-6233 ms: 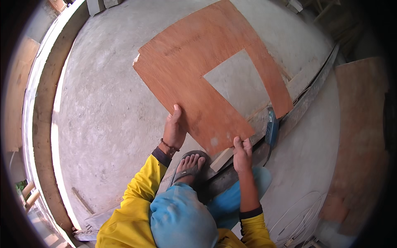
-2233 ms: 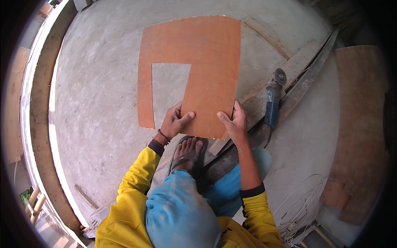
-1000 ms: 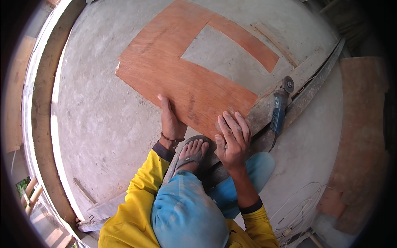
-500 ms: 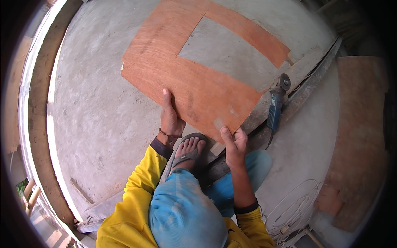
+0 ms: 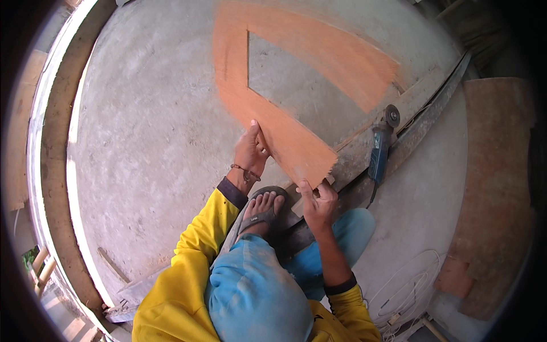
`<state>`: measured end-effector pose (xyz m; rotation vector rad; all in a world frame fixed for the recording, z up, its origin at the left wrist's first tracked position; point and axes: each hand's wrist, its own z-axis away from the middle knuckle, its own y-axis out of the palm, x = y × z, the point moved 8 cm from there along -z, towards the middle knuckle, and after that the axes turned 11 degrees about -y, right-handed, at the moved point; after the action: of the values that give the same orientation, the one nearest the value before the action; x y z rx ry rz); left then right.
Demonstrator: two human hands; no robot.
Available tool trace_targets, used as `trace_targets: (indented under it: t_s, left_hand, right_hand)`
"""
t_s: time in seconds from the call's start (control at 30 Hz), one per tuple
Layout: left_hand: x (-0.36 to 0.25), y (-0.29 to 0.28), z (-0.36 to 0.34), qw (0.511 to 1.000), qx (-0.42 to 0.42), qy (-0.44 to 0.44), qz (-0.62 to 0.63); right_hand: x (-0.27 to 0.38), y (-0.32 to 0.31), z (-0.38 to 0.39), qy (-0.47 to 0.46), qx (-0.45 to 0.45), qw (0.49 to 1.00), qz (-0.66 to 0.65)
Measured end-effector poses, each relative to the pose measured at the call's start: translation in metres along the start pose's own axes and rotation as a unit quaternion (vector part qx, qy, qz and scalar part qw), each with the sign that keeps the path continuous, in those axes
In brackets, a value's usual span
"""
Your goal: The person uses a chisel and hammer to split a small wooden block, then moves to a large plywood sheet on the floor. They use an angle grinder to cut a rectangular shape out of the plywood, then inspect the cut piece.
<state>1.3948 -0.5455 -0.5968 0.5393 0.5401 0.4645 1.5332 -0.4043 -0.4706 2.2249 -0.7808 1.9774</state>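
Note:
A thin reddish-brown plywood sheet with a large squarish cutout is held tilted over the concrete floor, its far parts smeared by motion. My left hand grips its near edge, thumb on top and fingers underneath. At the near right corner, beside a ragged end, my right hand pinches the sheet between thumb and fingers. Just right of that corner lies a blue angle grinder with a disc at its far end, resting by a long plank.
A long plank and metal bar run diagonally at the right. Farther right lie a larger brown board, a small plywood offcut and a coiled white cord. A long wooden beam borders the left side. My sandalled foot is near the sheet.
The plywood sheet has swung and tilted, its left side moving right and its near strip looking narrower. My left hand has shifted right; my right hand slightly left. The grinder stays put.

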Motion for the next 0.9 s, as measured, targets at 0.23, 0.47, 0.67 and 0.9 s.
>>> trace_targets:
  t_s: [0.23, 0.47, 0.67, 0.9]
  left_hand:
    - [0.013, -0.01, -0.056, 0.993, 0.093, -0.062, 0.049]
    - [0.003, 0.021, 0.003, 0.989, 0.097, -0.112, 0.018]
    - [0.001, 0.014, 0.018, 0.978, 0.177, -0.088, 0.066]
    - [-0.023, 0.013, 0.019, 0.976, 0.208, -0.019, 0.067]
  right_hand:
    - [0.042, 0.032, -0.016, -0.157, 0.036, 0.978, 0.131]
    - [0.028, 0.035, -0.004, -0.182, 0.081, 0.959, 0.203]
    - [0.018, 0.035, 0.007, -0.184, 0.162, 0.952, 0.182]
    - [-0.105, -0.056, 0.048, 0.106, -0.063, 0.948, 0.295]
